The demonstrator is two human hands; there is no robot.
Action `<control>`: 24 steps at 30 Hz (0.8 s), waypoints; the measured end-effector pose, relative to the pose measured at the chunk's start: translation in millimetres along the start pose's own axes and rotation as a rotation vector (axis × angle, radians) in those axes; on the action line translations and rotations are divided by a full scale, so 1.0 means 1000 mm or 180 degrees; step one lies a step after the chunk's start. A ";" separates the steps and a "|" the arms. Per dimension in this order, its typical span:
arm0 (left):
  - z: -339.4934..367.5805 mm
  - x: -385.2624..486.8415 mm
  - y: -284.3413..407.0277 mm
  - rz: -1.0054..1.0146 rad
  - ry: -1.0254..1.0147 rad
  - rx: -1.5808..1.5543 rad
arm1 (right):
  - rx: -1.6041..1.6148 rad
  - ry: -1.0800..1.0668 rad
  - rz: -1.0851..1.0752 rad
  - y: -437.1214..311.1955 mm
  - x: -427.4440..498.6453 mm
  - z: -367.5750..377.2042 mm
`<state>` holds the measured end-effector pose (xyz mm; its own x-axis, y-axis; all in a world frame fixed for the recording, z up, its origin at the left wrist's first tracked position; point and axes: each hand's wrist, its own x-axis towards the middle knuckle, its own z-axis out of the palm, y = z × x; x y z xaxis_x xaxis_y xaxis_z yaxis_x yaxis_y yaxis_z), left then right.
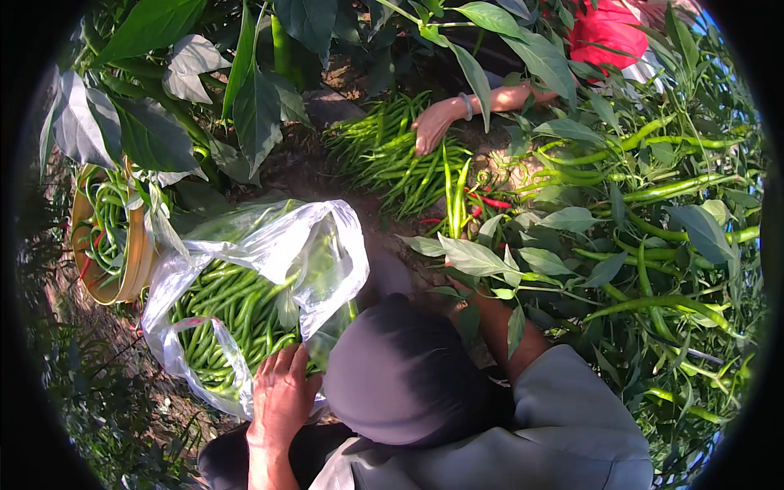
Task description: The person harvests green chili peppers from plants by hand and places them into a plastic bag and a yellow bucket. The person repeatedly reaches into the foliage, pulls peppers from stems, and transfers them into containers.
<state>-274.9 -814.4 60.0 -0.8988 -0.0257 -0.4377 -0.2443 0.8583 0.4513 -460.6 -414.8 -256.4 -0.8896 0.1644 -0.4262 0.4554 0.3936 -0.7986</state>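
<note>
My left hand (pixel 283 383) lies at the near rim of a clear plastic bag (pixel 321 239), its fingers over the chillies; whether it grips anything is unclear. Inside the bag is a heap of long green chilli peppers (pixel 239 312). Leaves hide most of my right hand (pixel 452 269), at the end of a grey-sleeved arm on the right. A few green chillies (pixel 454 199) stand upright from it, their lower ends bunched at the fingers. Just beyond, several red chillies (pixel 490 201) lie low among the leaves.
Another person's hand (pixel 433 125), with a bracelet, rests on a pile of green chillies (pixel 380 144) ahead. A yellow bucket (pixel 138 257) holding chillies lies tipped at left. Chilli plants (pixel 643 245) crowd the right; leaves (pixel 251 104) overhang the top. A dark cap (pixel 404 373) covers the lower middle.
</note>
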 end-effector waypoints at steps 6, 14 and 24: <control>0.002 -0.007 -0.004 0.0270 -0.0003 0.0042 | -0.2140 -0.0460 -0.0546 0.108 -0.142 -0.107; 0.012 -0.020 -0.012 0.0226 -0.0081 0.0029 | -0.2685 -0.0958 0.1501 0.136 -0.245 -0.204; 0.041 -0.040 -0.051 0.0631 0.0171 0.0422 | -0.2643 -0.1160 0.2147 0.163 -0.329 -0.245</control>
<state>-211.3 -835.7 23.0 -0.9433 0.1258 -0.3070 -0.0144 0.9089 0.4168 -102.9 -183.2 -142.2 -0.3456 0.3505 -0.8705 0.5525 0.8258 0.1131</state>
